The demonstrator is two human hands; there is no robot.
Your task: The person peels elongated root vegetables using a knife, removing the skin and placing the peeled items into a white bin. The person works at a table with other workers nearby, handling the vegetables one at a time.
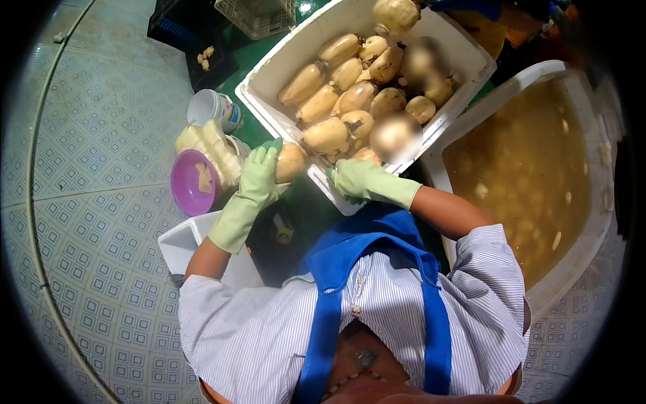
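Observation:
My left hand point(258, 174), in a pale green rubber glove, is closed around a peeled-looking lotus root segment point(290, 162) just outside the near-left wall of a white foam box point(267, 68). My right hand point(356, 178), gloved alike, reaches over the box's near corner with its fingers curled downward. A lotus root point(367, 154) shows just beyond that hand; whether the fingers grip anything is hidden. Inside the box lie many cream-coloured lotus roots point(325, 135), some with dark ends. Two patches of the box's contents are blurred.
To the right stands a white tub point(542, 298) of murky brown water with pale pieces floating. On the left are a purple bowl point(192, 187), a white bucket point(204, 107) and another foam box point(174, 247). Black crates point(174, 22) stand beyond. A hose point(33, 151) crosses the tiled floor.

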